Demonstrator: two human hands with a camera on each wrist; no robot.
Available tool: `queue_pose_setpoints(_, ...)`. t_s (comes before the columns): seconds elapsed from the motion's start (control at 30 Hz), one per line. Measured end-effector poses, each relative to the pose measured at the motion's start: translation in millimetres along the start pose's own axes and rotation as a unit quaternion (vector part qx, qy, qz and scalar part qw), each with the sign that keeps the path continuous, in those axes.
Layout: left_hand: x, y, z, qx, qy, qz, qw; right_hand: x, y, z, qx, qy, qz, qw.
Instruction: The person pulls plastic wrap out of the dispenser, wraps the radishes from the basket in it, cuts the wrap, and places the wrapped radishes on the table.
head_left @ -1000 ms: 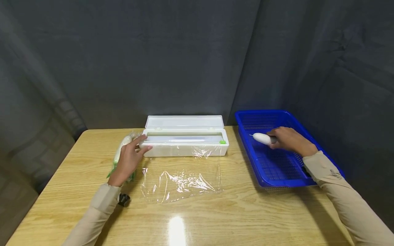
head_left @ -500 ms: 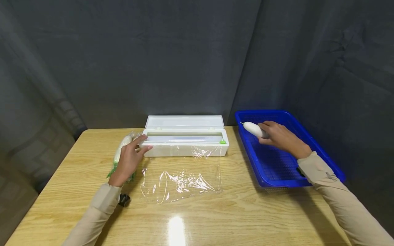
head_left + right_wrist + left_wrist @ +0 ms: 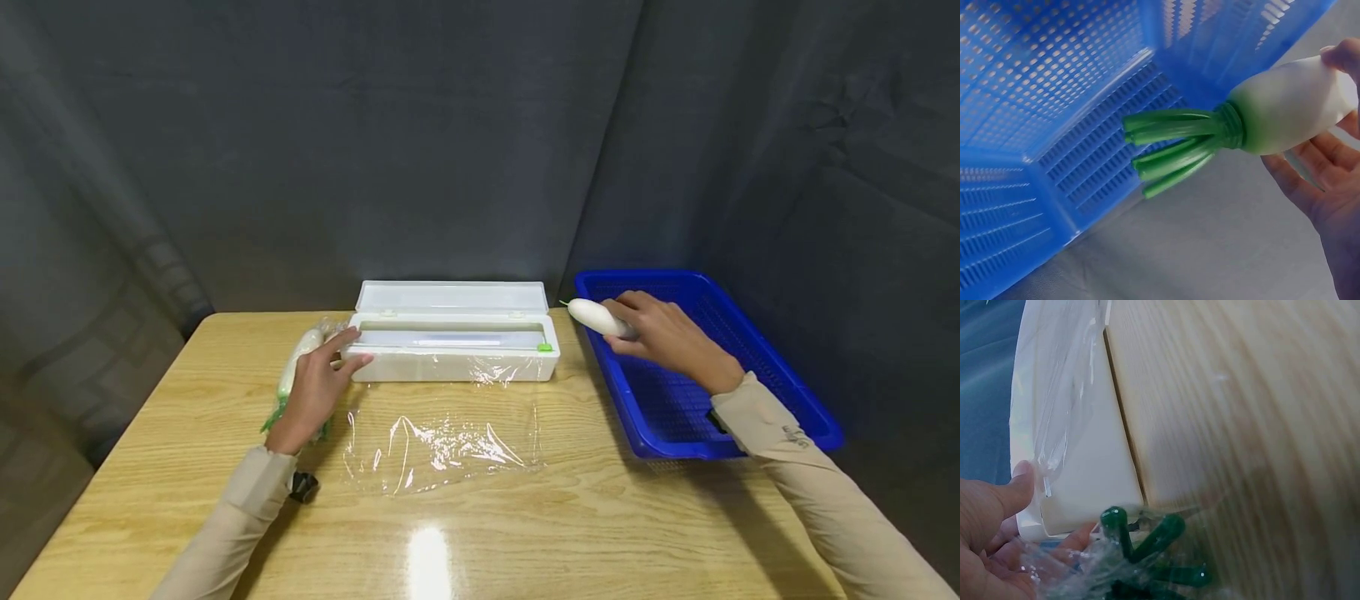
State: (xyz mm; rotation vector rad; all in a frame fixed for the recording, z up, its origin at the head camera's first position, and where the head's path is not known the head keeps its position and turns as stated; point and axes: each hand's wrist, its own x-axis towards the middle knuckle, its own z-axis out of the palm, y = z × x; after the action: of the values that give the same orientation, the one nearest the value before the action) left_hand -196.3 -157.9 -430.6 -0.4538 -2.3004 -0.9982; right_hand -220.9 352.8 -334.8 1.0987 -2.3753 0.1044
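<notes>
My right hand (image 3: 663, 337) grips a white radish (image 3: 592, 317) over the left rim of a blue basket (image 3: 626, 408). The radish's thin root tip points left, and its green stalks (image 3: 1179, 134) show in the right wrist view. My left hand (image 3: 311, 396) holds the left end of a white cling film dispenser (image 3: 450, 367), thumb on one side and fingers round the end. The dispenser's lid (image 3: 453, 296) stands raised. A sheet of clear cling film (image 3: 442, 442) runs from it onto the table. Beside my left hand lies another radish (image 3: 300, 358) wrapped in film, partly hidden by that hand.
The wooden table (image 3: 510, 542) extends in front of the dispenser. A dark curtain (image 3: 375, 150) hangs behind and to both sides. The dispenser carries a green slider (image 3: 544, 347) at its right end.
My right hand has moved left with the radish, from over the inside of the basket to its left rim. My left hand and the film have stayed in place.
</notes>
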Motion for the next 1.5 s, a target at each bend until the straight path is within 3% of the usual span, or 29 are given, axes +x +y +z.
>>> queue_pose_setpoints(0.33,-0.4,0.4,1.6,-0.006,-0.01,-0.016,0.9998,12.9,-23.1,6.2,0.019,0.016,-0.005,0.9997)
queue_pose_setpoints(0.6,0.3,-1.8,3.1,-0.013,-0.001,-0.004,0.9999,27.4,-44.2,9.5,-0.013,0.031,-0.046,0.9984)
queue_pose_setpoints(0.83,0.3,-4.2,4.3,-0.016,-0.013,-0.016,0.9997,34.8,-58.2,11.5,-0.033,0.046,-0.062,0.9965)
queue_pose_setpoints(1.3,0.5,-3.0,3.1,-0.013,-0.002,0.001,0.9999,50.0,-102.9,-1.6,-0.074,0.019,-0.054,0.9956)
queue_pose_setpoints(1.5,1.2,-2.3,2.8,-0.012,0.003,0.003,0.9999,57.5,-129.6,1.4,-0.104,0.019,-0.074,0.9917)
